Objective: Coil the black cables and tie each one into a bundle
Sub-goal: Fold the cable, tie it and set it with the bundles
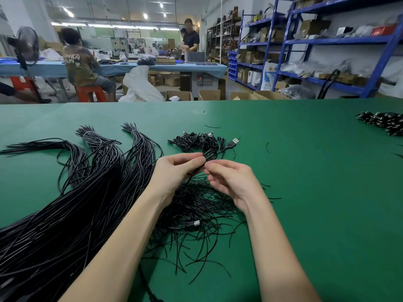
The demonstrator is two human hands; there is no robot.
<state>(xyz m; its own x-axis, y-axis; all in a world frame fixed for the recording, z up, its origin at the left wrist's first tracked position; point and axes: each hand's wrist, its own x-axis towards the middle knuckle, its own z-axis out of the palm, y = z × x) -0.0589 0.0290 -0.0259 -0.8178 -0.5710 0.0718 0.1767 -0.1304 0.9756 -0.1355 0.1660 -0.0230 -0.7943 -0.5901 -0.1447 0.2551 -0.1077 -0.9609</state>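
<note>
Head view puts one small coiled black cable [209, 155] above the green table mat [305, 192], its silver USB plug [234, 141] sticking out to the right. I see my left hand [177, 168] gripping the coil, fingers curled round it; my right hand [231, 179] pinches something thin just under the coil — too small for me to name. Beyond lies one heap of finished bundles [196, 142], a second heap [381, 122] far right. Below my wrists, loose black tie strips [196, 214] — uncountable. Left: three banded hanks of long black cable [87, 182].
</note>
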